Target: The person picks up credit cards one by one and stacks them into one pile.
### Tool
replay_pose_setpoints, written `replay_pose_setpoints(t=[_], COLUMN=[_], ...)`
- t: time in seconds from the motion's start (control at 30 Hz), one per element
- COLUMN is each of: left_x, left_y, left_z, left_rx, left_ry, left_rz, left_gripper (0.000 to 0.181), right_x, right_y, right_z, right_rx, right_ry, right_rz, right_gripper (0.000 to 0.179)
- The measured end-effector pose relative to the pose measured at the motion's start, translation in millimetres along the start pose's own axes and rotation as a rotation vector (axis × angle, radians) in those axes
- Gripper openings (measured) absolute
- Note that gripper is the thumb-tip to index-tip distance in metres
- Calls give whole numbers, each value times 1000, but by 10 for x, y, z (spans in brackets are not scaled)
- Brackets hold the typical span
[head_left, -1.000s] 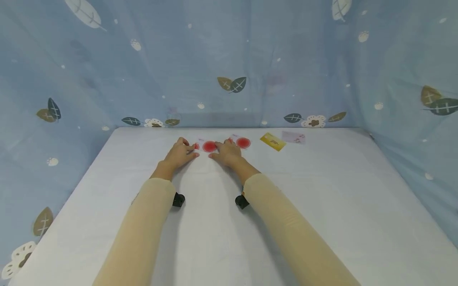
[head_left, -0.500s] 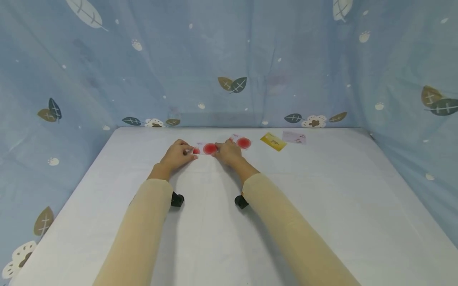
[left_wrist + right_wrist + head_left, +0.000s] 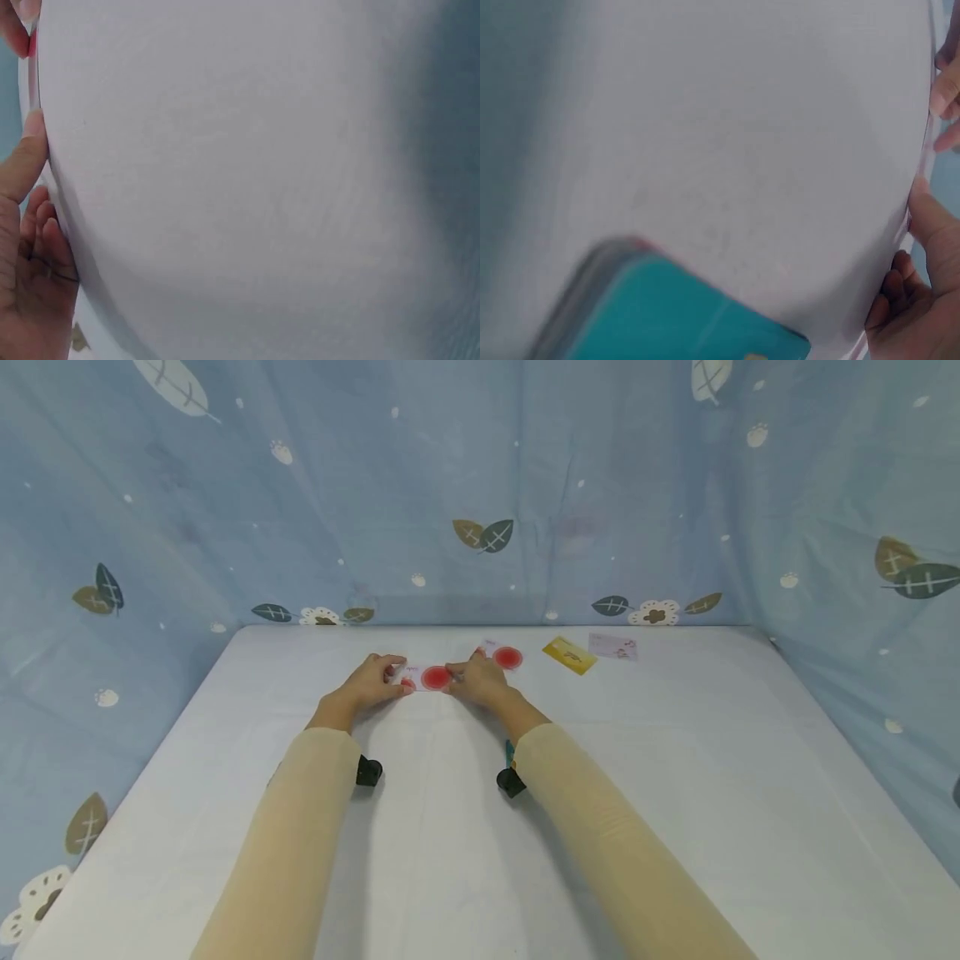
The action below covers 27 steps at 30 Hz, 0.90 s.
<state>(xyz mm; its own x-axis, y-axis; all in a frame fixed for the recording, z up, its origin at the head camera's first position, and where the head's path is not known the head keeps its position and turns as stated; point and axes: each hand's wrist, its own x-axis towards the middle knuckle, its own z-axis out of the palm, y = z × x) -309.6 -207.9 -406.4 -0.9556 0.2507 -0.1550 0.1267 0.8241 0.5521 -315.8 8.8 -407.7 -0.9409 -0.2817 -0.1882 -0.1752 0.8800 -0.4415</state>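
Note:
A small pale card with a red disc (image 3: pixel 436 677) lies across the space between my two hands, near the far side of the white table. My left hand (image 3: pixel 367 683) grips its left end between thumb and forefinger. At the right end, my right hand (image 3: pixel 480 681) pinches the same card. Just behind the right hand, a similar card with a red disc (image 3: pixel 507 657) lies partly covered by the fingers. In the left wrist view the left thumb (image 3: pixel 28 154) meets the card's edge. The right thumb (image 3: pixel 928 210) does likewise in the right wrist view.
A yellow card (image 3: pixel 570 655) lies farther right, beside a pale pink card (image 3: pixel 612 647). A blue leaf-patterned curtain (image 3: pixel 480 468) stands behind the white table (image 3: pixel 675 793) and along its sides. A teal flat thing (image 3: pixel 697 315) shows at the right wrist.
The card between my hands has come a little toward me and lies straighter. Both hands have shifted slightly with it. The other cards stay in place.

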Motion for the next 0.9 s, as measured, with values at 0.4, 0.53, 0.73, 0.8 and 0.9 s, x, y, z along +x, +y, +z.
replay_pose_setpoints(t=[0.4,0.53,0.73,0.8,0.9], left_x=[37,47,64,62,57], left_y=[0,-6,-2,0,1], left_z=[-51,-44,-21,-24,-32], left_rx=[-96,-115,-94,-86,-87], left_ry=[-75,-79,-83,-79,-73], left_rz=[-45,-50,-84,-79,-78], left_gripper=[56,56,58,57,57], right_x=[-17,-16,-5,1,9], right_y=[95,95,98,100,104], right_z=[-7,-12,-9,-9,-9], right_rx=[91,131,155,155,157], right_ry=[25,11,-10,-8,-3], right_rz=[-113,-89,-72,-76,-85], right_gripper=[46,45,45,44,44])
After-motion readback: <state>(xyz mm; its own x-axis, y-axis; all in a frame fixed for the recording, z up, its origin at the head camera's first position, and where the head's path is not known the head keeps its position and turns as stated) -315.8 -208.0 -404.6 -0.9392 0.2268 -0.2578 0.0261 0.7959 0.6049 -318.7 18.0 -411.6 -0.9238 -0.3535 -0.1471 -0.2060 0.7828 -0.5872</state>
